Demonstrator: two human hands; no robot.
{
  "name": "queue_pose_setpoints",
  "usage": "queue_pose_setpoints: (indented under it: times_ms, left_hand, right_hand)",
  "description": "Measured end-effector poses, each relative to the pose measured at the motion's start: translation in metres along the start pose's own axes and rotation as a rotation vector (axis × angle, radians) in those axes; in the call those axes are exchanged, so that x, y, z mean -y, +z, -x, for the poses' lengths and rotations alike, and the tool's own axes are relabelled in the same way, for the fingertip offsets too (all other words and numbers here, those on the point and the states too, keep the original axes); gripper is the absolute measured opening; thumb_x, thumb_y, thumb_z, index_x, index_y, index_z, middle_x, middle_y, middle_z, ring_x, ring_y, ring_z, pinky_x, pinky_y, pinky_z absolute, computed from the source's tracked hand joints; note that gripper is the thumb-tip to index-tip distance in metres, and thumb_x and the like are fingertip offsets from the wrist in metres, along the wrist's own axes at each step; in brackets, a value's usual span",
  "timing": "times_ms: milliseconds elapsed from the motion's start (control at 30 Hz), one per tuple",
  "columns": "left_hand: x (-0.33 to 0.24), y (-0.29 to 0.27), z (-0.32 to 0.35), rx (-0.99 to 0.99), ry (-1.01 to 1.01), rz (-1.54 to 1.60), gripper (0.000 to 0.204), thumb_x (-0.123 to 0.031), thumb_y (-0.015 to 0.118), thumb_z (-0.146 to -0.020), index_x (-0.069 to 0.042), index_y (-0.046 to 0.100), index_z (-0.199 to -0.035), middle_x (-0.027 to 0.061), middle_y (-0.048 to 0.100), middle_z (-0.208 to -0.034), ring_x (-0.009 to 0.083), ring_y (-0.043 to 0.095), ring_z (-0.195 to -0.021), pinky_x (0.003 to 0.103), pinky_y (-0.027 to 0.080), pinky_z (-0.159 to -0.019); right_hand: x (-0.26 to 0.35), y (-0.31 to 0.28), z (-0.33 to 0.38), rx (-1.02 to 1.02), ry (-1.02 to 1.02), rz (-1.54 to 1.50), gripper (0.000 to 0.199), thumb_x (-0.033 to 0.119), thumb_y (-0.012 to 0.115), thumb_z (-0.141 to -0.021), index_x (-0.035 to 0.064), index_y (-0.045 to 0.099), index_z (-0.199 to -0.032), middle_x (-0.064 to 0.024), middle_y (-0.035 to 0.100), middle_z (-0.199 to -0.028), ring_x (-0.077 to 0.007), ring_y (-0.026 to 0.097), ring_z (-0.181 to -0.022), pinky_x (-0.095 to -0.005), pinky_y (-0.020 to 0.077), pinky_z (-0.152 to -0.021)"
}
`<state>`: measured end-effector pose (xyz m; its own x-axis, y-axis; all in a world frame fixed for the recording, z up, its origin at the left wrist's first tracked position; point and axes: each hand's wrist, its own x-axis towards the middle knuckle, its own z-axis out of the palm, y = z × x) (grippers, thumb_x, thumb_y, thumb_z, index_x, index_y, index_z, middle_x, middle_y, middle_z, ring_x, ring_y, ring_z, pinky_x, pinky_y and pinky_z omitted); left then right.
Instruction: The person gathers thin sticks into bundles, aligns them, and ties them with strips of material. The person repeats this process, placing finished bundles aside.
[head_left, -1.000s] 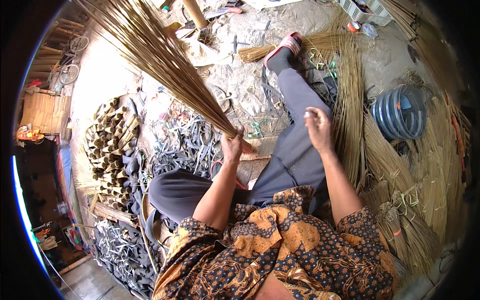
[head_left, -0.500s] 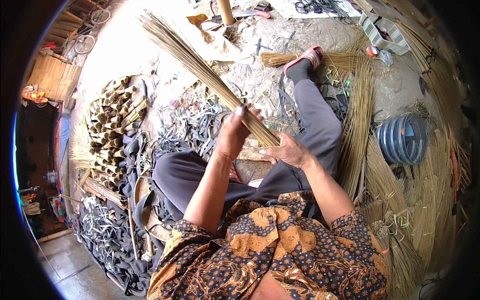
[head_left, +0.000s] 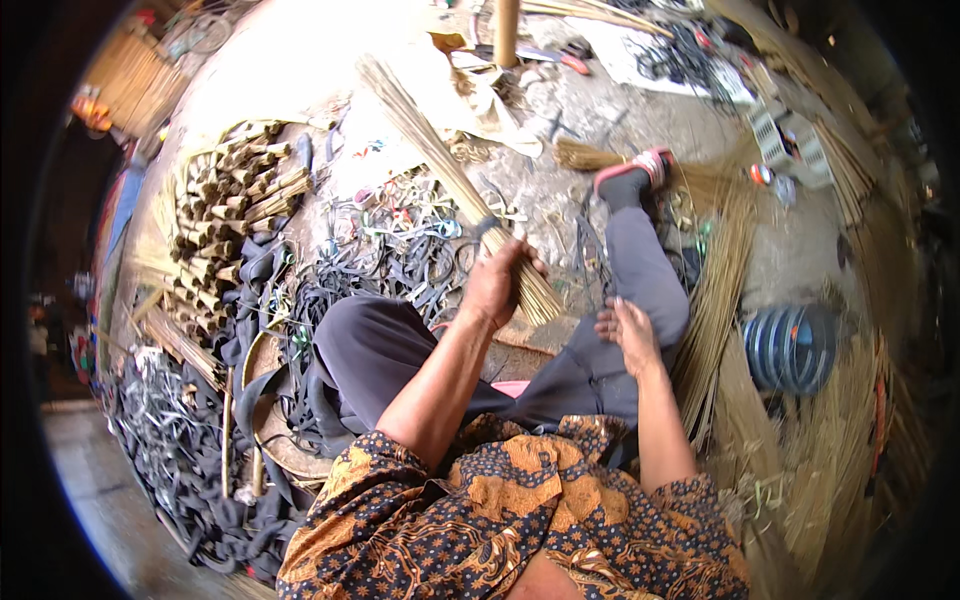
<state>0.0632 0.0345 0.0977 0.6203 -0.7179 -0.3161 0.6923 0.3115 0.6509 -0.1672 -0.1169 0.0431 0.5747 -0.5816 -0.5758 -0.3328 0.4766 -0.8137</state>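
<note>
A long bundle of thin straw-coloured sticks (head_left: 430, 155) slants from the upper left down toward my lap. My left hand (head_left: 495, 285) is wrapped round it near its lower, cut end. Just above that hand, a dark band (head_left: 487, 227) circles the bundle. My right hand (head_left: 632, 335) is apart from the bundle, over my right thigh, its fingers stretched out and slightly blurred. It holds nothing that I can see.
Many short tied stick bundles (head_left: 225, 205) are piled at the left, above a heap of dark rubber strips (head_left: 165, 450). Loose long sticks (head_left: 725, 290) and a blue-tinted clear plastic jug (head_left: 790, 350) lie at the right. A post (head_left: 506, 35) stands ahead.
My right hand has let go of the bundle's lower end and moved right. The left hand keeps hold, and the dark band now shows above it. The whole view has shifted.
</note>
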Motion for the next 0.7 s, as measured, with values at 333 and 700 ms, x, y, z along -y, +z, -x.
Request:
queue_pose_setpoints:
  times_ms: [333, 700]
  left_hand:
    - [-0.029, 0.022, 0.037, -0.226, 0.254, -0.15, 0.031, -0.023, 0.069, -0.1, -0.008, 0.048, -0.116, 0.0013, 0.056, -0.077, 0.0141, 0.061, -0.064, 0.03, 0.053, -0.059]
    - [-0.521, -0.094, 0.041, -0.979, 0.859, -0.464, 0.08, -0.065, 0.055, -0.098, -0.006, 0.045, -0.152, 0.0164, 0.049, -0.15, 0.034, 0.053, -0.133, 0.054, 0.042, -0.108]
  right_hand:
    - [-0.013, -0.006, -0.014, 0.077, -0.051, 0.035, 0.041, 0.033, 0.056, -0.109, -0.0015, 0.056, -0.13, -0.012, 0.067, -0.101, -0.0198, 0.069, -0.083, -0.0323, 0.0578, -0.073]
    - [-0.019, -0.004, -0.017, 0.051, -0.086, 0.031, 0.037, 0.03, 0.053, -0.11, -0.0004, 0.056, -0.131, -0.0107, 0.067, -0.098, -0.0185, 0.069, -0.08, -0.0314, 0.0572, -0.07]
